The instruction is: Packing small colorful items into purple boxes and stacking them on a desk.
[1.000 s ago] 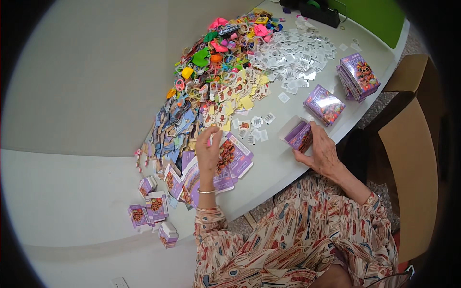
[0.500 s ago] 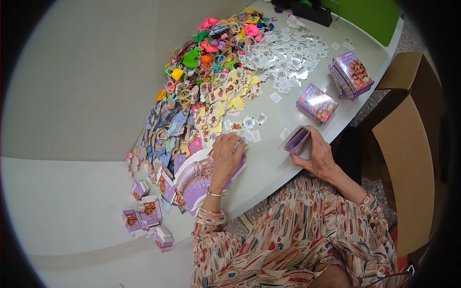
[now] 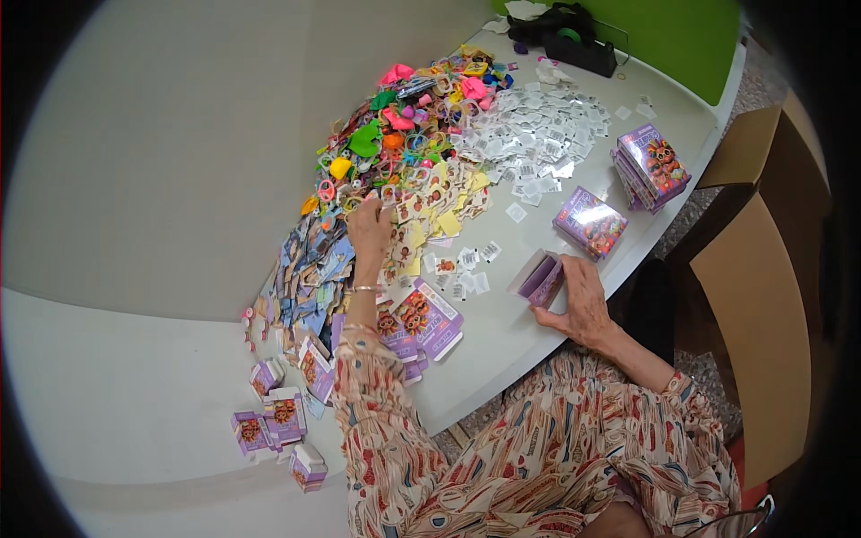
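Note:
My right hand (image 3: 585,305) grips a small purple box (image 3: 543,279) at the table's near edge. Its top is open and faces up and left. My left hand (image 3: 368,235) reaches over the long pile, where small toys (image 3: 392,142) meet yellow and white picture cards (image 3: 429,202). Its fingers are drawn together; whatever they hold is too small to make out. Under and beside my left forearm lie flat purple cartons (image 3: 432,318), spread out. Blue-toned cards (image 3: 316,264) are heaped to the left of that hand.
White printed packets (image 3: 547,130) form a heap at the back. Filled purple boxes (image 3: 592,221) stand at the right, one group stacked (image 3: 652,166). A black tape dispenser (image 3: 581,54) is at the far edge. An open cardboard box (image 3: 753,323) stands right; small boxes (image 3: 285,414) lie lower left.
My left hand has moved from the flat cartons, forward and left, to the toy and card pile. The right hand still holds the purple box, now slightly lower and further left in view.

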### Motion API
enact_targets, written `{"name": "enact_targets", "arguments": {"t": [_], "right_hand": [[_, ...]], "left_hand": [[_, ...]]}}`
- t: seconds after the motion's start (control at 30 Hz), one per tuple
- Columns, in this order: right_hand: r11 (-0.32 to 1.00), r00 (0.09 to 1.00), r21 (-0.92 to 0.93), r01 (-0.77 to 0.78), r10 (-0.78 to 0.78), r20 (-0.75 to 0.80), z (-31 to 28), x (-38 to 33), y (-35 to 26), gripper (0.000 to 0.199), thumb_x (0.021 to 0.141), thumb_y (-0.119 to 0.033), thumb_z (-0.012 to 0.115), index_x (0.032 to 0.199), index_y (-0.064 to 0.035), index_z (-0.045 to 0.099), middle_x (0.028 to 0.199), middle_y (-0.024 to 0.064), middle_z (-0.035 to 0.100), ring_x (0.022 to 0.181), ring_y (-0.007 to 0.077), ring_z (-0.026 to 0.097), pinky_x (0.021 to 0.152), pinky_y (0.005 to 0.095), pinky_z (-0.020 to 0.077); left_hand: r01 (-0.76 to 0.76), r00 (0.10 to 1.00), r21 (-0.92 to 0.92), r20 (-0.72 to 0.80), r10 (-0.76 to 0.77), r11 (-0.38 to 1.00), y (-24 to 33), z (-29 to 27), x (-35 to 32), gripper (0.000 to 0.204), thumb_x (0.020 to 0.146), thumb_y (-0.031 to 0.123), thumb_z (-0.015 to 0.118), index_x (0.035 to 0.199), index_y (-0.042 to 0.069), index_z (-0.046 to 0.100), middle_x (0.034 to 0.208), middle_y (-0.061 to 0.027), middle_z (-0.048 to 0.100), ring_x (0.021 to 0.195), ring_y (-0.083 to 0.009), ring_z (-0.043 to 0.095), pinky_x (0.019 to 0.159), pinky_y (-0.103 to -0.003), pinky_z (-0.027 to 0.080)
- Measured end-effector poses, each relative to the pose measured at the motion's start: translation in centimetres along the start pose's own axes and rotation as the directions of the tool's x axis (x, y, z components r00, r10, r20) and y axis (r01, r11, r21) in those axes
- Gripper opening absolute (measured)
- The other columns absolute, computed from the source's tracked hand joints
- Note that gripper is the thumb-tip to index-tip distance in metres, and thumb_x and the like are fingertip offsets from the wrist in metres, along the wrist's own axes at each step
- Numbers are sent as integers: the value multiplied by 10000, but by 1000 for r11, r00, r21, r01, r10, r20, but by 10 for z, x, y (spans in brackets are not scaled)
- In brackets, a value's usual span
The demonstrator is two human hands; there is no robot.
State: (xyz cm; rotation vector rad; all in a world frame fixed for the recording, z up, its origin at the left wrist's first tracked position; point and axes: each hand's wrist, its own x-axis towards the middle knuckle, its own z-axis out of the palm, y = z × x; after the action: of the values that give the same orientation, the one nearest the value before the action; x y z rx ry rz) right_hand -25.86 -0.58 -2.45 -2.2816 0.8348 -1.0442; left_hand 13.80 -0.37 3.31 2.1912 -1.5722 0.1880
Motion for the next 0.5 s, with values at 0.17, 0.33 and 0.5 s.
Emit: {"name": "enact_targets", "arguments": {"t": [0.17, 0.33, 0.5], "right_hand": [[999, 1000, -39, -30, 30, 4, -2, 0, 3, 832, 614, -244, 813, 1269, 63, 401, 1117, 221, 517, 1022, 378, 497, 908, 445, 431], [1000, 1000, -13, -15, 15, -18, -1, 0, 0, 825, 617, -251, 819, 1261, 58, 406, 1079, 216, 513, 994, 372, 508, 892, 435, 438], [999, 999, 31, -30, 31, -10, -1, -1, 3, 824, 616, -257, 826, 1259, 50, 411, 1060, 208, 508, 983, 372, 513, 882, 430, 443]], "left_hand": [[-57, 998, 262, -7, 61, 963, -1, 24, 33, 288, 791, 207, 690, 1024, 43, 646, 1040, -182, 607, 955, -374, 551, 816, -488, 431], [-76, 995, 429, 91, 41, 900, -14, 34, 41, 371, 763, 249, 722, 1070, 68, 618, 1180, -155, 521, 1106, -397, 450, 887, -545, 352], [79, 994, 242, 49, -93, 967, -7, 27, 41, 274, 749, 262, 721, 935, 73, 652, 1055, -117, 593, 1067, -367, 478, 893, -527, 342]]}}
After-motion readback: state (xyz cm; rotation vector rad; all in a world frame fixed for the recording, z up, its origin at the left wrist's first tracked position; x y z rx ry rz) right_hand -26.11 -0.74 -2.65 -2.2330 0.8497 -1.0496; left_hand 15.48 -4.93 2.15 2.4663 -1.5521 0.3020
